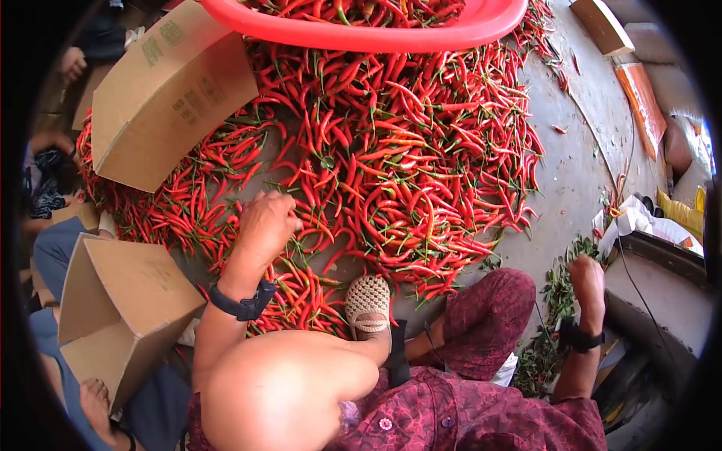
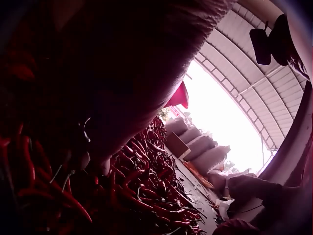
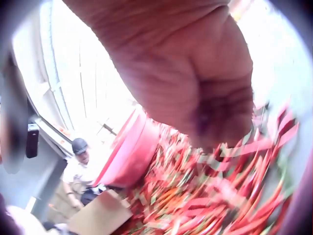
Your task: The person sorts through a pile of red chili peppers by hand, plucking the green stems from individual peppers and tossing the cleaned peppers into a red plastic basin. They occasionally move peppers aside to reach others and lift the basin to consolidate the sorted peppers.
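Note:
My left hand (image 1: 267, 222) reaches over red chili peppers (image 1: 398, 173) heaped on the floor, its fingers bent downward. In the left wrist view the fingertips (image 2: 106, 166) come down right by the chilies (image 2: 73, 196); the palm side is dark, and I cannot tell whether it grips one. My right hand (image 1: 587, 278) is raised on the right, above a strip of green leaves and stems (image 1: 560, 308). Its fingers are curled in toward the palm in the right wrist view, with nothing showing between them.
A red basin (image 1: 361, 37) of chilies stands at the far side of the heap. Cardboard boxes (image 1: 173, 98) are at the left, near another person's hand (image 1: 95, 398). My shoe (image 1: 368, 301) rests at the heap's near edge. Sacks (image 1: 654, 83) line the right side.

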`<state>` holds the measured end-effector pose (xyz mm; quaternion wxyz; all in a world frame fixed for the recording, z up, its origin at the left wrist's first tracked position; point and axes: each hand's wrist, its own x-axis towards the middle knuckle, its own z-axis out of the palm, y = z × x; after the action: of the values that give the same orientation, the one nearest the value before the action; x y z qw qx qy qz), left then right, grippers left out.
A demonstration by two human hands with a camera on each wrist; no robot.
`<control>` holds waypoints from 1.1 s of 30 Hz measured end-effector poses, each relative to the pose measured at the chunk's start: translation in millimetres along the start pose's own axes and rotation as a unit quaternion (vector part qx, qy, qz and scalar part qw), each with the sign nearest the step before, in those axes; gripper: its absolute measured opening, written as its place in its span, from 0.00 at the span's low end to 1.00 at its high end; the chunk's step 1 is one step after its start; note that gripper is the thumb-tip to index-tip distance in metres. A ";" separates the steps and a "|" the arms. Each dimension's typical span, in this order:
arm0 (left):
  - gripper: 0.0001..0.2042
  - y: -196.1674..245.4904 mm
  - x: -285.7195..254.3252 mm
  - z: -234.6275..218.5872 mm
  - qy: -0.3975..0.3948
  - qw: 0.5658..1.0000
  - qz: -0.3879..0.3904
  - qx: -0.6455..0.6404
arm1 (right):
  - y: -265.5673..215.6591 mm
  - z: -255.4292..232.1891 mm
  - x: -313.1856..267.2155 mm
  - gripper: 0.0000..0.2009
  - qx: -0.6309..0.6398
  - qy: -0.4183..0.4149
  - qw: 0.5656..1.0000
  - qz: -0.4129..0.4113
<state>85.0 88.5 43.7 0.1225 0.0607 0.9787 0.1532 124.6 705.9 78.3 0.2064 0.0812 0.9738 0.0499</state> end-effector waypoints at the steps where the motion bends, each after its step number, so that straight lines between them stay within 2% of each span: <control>1: 0.08 -1.8 12.5 1.9 0.049 0.997 -0.031 -0.041 | 7.7 -10.5 -14.1 0.08 -0.089 0.021 0.995 0.027; 2: 0.08 -3.3 25.4 5.6 0.098 0.990 -0.064 -0.084 | 5.4 -17.5 -16.8 0.08 -0.042 0.049 0.997 0.037; 3: 0.07 -4.3 39.2 11.9 0.154 0.980 -0.033 -0.123 | -2.1 -16.5 -13.7 0.08 0.065 0.065 0.996 0.011; 4: 0.07 1.1 50.8 14.9 0.152 0.978 -0.022 -0.140 | -21.1 -17.3 -19.3 0.08 0.171 0.076 0.982 -0.009; 6: 0.07 12.7 77.7 17.1 0.154 0.973 0.006 -0.174 | -90.0 -19.7 -21.7 0.07 0.320 -0.006 0.947 0.033; 7: 0.07 11.3 88.4 21.0 0.124 0.984 0.004 -0.125 | -116.7 -10.5 -18.5 0.05 0.376 -0.009 0.926 -0.024; 8: 0.07 8.0 96.9 28.6 0.092 0.993 0.000 -0.075 | -144.2 -2.3 -15.3 0.07 0.370 0.031 0.921 -0.115; 10: 0.08 0.9 105.9 37.5 0.044 0.999 -0.010 -0.025 | -195.3 -1.9 -9.9 0.07 0.363 0.062 0.905 -0.215; 12: 0.08 -5.4 108.0 43.1 0.012 0.999 -0.022 -0.027 | -231.5 -13.1 -9.9 0.07 0.404 0.025 0.882 -0.242; 14: 0.08 -15.7 100.9 54.6 0.046 0.995 -0.015 -0.084 | -254.2 -17.9 -5.3 0.07 0.449 0.016 0.858 -0.248; 15: 0.08 -22.8 95.6 58.8 0.064 0.991 -0.012 -0.113 | -263.9 -22.5 -1.4 0.06 0.484 -0.006 0.843 -0.233; 16: 0.07 -29.1 89.7 56.7 0.052 0.983 -0.048 -0.169 | -272.9 -26.2 4.9 0.05 0.504 -0.034 0.837 -0.210; 19: 0.05 -35.0 66.4 37.5 0.024 0.945 -0.131 -0.297 | -308.2 -44.8 34.3 0.05 0.473 0.071 0.815 -0.326; 22: 0.06 -25.2 42.5 18.2 0.088 0.914 -0.139 -0.371 | -359.2 -54.5 71.9 0.04 0.443 0.143 0.781 -0.416; 23: 0.06 -15.3 36.6 9.0 0.112 0.927 -0.125 -0.336 | -377.4 -57.2 82.2 0.05 0.410 0.128 0.794 -0.431; 24: 0.06 -10.6 33.7 7.8 0.090 0.927 -0.130 -0.341 | -395.4 -59.2 91.8 0.06 0.375 0.112 0.805 -0.445; 25: 0.06 -7.2 31.7 7.7 0.068 0.926 -0.134 -0.347 | -412.5 -55.9 102.5 0.08 0.342 0.140 0.797 -0.477; 26: 0.06 -4.7 30.9 8.2 0.044 0.924 -0.138 -0.353 | -424.6 -49.7 113.7 0.08 0.277 0.116 0.839 -0.453; 27: 0.05 -3.5 31.7 8.4 0.033 0.937 -0.108 -0.331 | -435.1 -43.7 124.2 0.09 0.209 0.092 0.876 -0.425; 28: 0.05 -6.0 32.4 8.9 0.032 0.892 -0.117 -0.435 | -441.5 -33.5 132.0 0.10 0.140 0.069 0.906 -0.392; 29: 0.05 -8.6 34.2 9.5 0.029 0.836 -0.124 -0.534 | -437.4 -26.4 134.8 0.12 0.126 0.128 0.897 -0.404; 31: 0.04 -4.3 36.8 -1.9 0.023 0.708 -0.144 -0.691 | -436.9 -20.5 138.0 0.13 0.058 0.084 0.914 -0.392; 33: 0.05 -13.1 40.3 -0.9 -0.009 0.639 -0.154 -0.753 | -434.2 -22.1 133.2 0.14 0.020 0.052 0.919 -0.391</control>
<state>44.9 82.1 31.5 0.1566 -0.2024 0.5185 0.8159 -64.3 302.0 -10.8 0.1566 -0.3047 0.9381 -0.0504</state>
